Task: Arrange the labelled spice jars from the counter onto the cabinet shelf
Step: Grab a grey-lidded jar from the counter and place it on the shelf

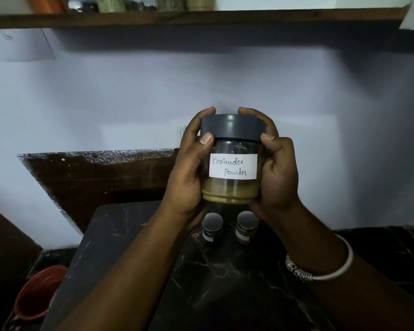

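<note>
A clear jar (231,187) with a dark grey lid and a white label reading "Coriander Powder" is held up in front of the wall, upright, with tan powder in its lower part. My left hand (189,173) grips its left side, thumb at the lid's rim. My right hand (276,173) grips its right side in the same way. Below it, two small labelled jars (212,226) (247,225) with grey lids stand side by side on the dark marble counter (225,283). The wooden shelf (201,19) runs across the top, with several jars (170,2) standing on it.
A red mug (37,292) lies low at the left beside the counter. A dark wooden board (98,177) leans against the white wall behind the counter. An orange container (47,3) stands at the shelf's left end.
</note>
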Demonstrator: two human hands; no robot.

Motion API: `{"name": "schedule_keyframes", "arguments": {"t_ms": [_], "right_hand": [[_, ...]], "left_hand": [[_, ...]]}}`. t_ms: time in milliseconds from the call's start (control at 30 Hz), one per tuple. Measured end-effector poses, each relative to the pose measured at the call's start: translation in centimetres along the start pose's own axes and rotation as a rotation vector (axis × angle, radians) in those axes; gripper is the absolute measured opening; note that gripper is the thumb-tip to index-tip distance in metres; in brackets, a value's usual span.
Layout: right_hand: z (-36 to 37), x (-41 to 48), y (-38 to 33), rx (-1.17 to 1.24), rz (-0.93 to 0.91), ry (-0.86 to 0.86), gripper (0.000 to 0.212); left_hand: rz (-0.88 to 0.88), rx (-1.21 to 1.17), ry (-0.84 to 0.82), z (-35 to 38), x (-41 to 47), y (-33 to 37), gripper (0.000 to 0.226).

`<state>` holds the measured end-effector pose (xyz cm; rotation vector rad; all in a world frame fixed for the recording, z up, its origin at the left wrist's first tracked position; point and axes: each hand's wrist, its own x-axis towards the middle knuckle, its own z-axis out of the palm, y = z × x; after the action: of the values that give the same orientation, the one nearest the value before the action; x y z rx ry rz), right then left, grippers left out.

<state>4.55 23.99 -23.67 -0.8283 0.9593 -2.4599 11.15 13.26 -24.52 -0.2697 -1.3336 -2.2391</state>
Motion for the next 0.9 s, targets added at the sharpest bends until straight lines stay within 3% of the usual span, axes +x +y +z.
{"name": "schedule_keyframes", "arguments": {"t_ms": [200, 533, 900], "right_hand": [[0.9, 0.0, -0.5, 0.001, -0.019, 0.023, 0.063], [1.3, 0.1, -0.6, 0.01, 0.003, 0.042, 0.056], [1.3, 0.3, -0.5, 0.012, -0.002, 0.06, 0.058]], "left_hand": [[0.021, -0.017, -0.002, 0.5, 0.0, 0.4, 0.042], [0.038, -0.043, -0.025, 0.8, -0.1, 0.7, 0.028], [0.034, -0.06, -0.021, 1.0, 0.1, 0.7, 0.029]]}}
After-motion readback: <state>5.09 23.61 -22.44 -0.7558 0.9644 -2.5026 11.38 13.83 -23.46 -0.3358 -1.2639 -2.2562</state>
